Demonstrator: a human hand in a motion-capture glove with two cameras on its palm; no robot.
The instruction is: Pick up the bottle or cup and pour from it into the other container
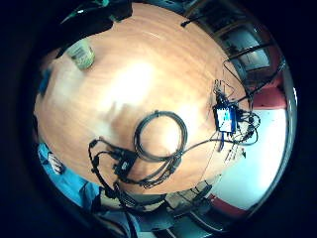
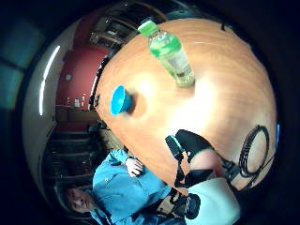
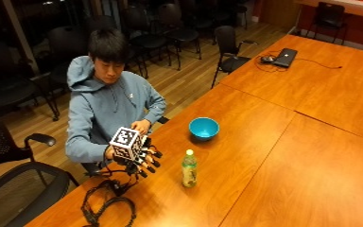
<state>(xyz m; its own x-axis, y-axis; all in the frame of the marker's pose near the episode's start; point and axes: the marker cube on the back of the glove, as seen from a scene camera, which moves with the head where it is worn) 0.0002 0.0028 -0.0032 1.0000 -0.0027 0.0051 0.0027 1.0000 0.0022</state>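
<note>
Outside view: we see the gloved right hand [image 3: 145,160] relaxed, holding nothing, beside the upright bottle [image 3: 189,169] near the desk's edge (light, slippery plastic, we'd guess), so grip mid-body.

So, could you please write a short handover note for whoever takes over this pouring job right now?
Hands: the gloved right hand hovers at the table's near edge, fingers relaxed, holding nothing; the bare hand is touching the glove.
Things: the green-capped bottle stands upright on the table, cap on, beside the right hand. The blue bowl sits further along, apart from the bottle.
Done: nothing yet.
Left: grasp the bottle, uncap it, pour into the bowl.
</note>
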